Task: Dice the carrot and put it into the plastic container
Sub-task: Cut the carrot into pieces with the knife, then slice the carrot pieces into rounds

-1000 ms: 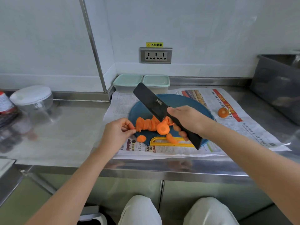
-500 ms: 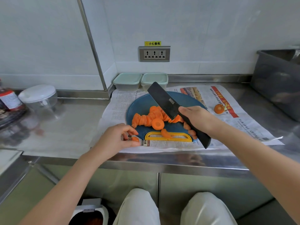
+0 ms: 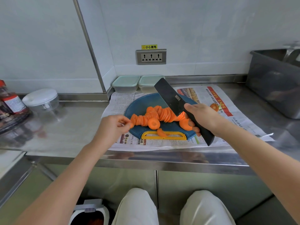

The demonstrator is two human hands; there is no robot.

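Bright even light, soft steel glare, wide-angle bowing, slight blur

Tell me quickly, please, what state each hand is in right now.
Left hand: closed, pinching a carrot slice.
Right hand: closed round the knife by its handle, blade tilted up.

Stray slice (image 3: 131,125) back at carrot row (image 3: 159,115)

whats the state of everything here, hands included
carrot slices, cut into rounds, not diced, on the cutting board
knife, held tilted above the slices, gripped by the right hand
left hand, pinching one carrot slice at the row's left end
plastic containers, both lidded
carrot end, lying on the newspaper
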